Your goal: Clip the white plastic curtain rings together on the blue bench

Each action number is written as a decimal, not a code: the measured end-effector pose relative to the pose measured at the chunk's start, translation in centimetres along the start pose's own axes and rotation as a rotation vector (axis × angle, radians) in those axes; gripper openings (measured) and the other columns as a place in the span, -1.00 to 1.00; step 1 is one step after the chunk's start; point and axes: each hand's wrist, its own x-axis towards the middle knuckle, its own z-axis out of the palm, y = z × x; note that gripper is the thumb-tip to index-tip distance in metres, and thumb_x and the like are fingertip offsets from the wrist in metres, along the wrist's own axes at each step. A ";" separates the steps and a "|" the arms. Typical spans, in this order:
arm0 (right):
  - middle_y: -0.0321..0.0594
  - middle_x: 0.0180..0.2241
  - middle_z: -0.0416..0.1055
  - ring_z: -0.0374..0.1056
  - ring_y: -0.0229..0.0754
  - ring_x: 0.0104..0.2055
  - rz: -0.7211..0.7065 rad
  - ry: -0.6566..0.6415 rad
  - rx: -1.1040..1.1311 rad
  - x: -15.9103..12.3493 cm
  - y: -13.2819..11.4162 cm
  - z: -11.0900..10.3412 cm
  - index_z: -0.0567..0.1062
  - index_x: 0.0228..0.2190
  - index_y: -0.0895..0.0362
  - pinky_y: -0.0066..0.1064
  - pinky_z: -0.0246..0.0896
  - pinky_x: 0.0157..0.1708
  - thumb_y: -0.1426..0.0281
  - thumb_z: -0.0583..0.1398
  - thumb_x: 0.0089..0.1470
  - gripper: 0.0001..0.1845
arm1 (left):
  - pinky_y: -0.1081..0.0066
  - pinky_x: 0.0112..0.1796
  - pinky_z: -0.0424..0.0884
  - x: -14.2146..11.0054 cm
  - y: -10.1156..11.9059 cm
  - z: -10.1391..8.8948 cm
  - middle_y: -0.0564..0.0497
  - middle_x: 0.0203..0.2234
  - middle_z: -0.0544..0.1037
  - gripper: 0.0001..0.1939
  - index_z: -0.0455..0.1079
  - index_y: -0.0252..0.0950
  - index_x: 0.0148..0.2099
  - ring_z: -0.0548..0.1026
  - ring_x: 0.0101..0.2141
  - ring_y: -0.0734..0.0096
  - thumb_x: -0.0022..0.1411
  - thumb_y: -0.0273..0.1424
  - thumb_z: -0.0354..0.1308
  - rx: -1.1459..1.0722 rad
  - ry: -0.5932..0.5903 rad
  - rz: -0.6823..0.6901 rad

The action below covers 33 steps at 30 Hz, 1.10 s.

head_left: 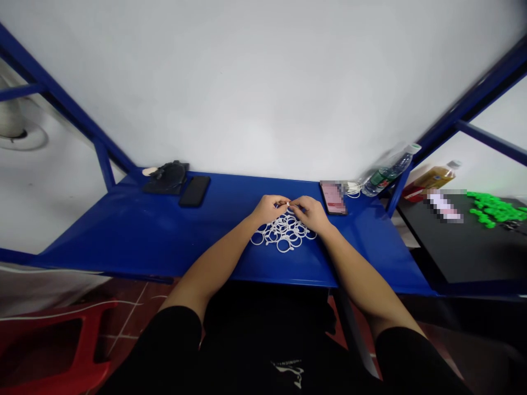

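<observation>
A pile of thin white rings [284,245], each with a small knob, lies on the blue table [230,230] in front of me. Over the far side of the pile, my left hand [268,209] and my right hand [309,213] meet with fingertips pinched together. Between them is one white ring [290,210], its small end showing at the fingertips. My fingers cover part of that ring, so its exact shape there is hidden.
A dark phone [195,191] and a black bag [171,176] lie at the left. A lit phone [334,198], a white cable [354,189] and a plastic bottle [391,173] are at the right. Green pieces [494,207] lie on a black table [465,247]; a red stool [84,340] stands lower left.
</observation>
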 end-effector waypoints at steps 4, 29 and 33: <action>-0.14 -0.24 0.62 0.49 -0.07 -0.21 0.056 -0.050 -0.011 0.0 -0.2 0.1 0.61 -0.17 0.04 -0.23 0.36 -0.12 0.24 0.17 0.36 -0.78 | 0.43 -0.27 0.48 0.0 0.2 -0.1 0.01 -0.41 0.67 -0.85 0.62 -0.31 -0.23 0.57 -0.38 0.41 0.16 -0.46 0.24 0.028 0.028 0.024; -0.09 -0.12 0.58 0.47 -0.10 -0.28 0.130 0.070 0.003 -0.1 -0.2 -0.5 0.53 -0.01 0.06 -0.25 0.41 -0.22 0.20 0.16 0.36 -0.71 | 0.33 -0.12 0.53 0.6 -0.3 -0.9 -0.06 -0.26 0.69 -0.83 0.61 -0.25 -0.12 0.62 -0.23 0.33 0.31 -0.31 0.27 0.044 0.208 -0.026; -0.09 -0.12 0.57 0.46 -0.08 -0.26 0.132 0.054 0.004 -0.1 0.0 -0.4 0.55 -0.02 0.06 -0.21 0.42 -0.17 0.21 0.15 0.35 -0.70 | 0.33 -0.13 0.54 1.2 -2.7 -2.5 -0.07 -0.25 0.70 -0.83 0.59 -0.26 -0.16 0.65 -0.22 0.30 0.32 -0.28 0.26 0.036 0.360 -0.157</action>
